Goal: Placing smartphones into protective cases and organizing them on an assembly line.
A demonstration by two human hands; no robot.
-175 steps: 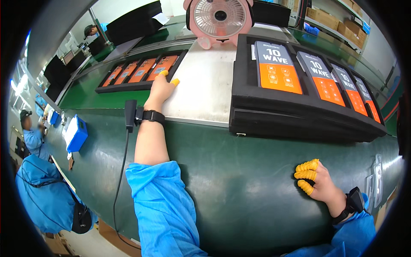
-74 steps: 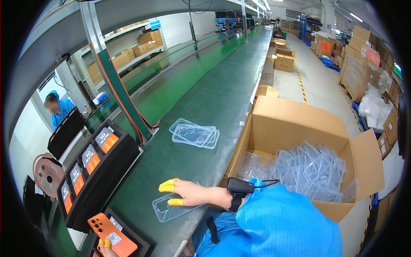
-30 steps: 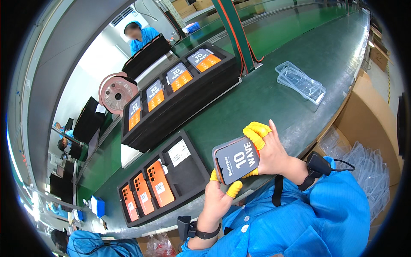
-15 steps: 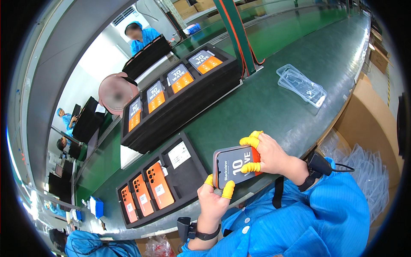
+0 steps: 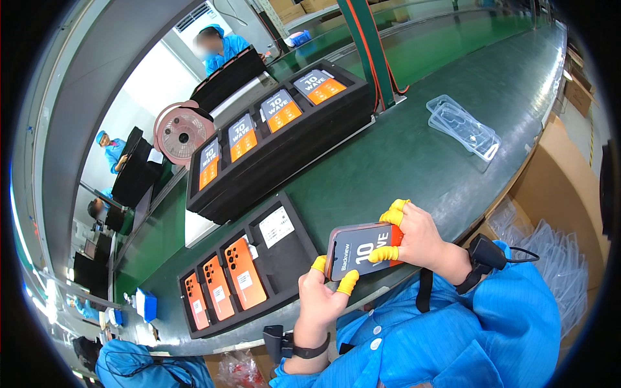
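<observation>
Both hands hold a smartphone [image 5: 354, 251] above the near edge of the green bench, its screen side up with a grey and orange printed film. My left hand [image 5: 322, 299], in yellow finger cots, pinches the end with the camera notch. On the orange end, my right hand [image 5: 422, 238] grips with its cotted thumb over the face and fingers at the far edge. To the left lies a black foam tray [image 5: 284, 271] with three orange phones [image 5: 244, 271], backs up. Its remaining slot shows a white label [image 5: 277, 227]. The held phone's underside is hidden.
Behind the tray stands a stack of black foam trays [image 5: 284, 161] with several film-covered phones on top. Clear phone cases [image 5: 462, 129] lie at the right. A cardboard box [image 5: 556, 174] with clear plastic cases [image 5: 550, 258] is beside me. A pink fan [image 5: 183, 137] and co-workers are farther off.
The camera view has shifted slightly, moving the scene a little within the picture. Both hands keep hold of the phone, and its notched end now shows less of a pale rim around it.
</observation>
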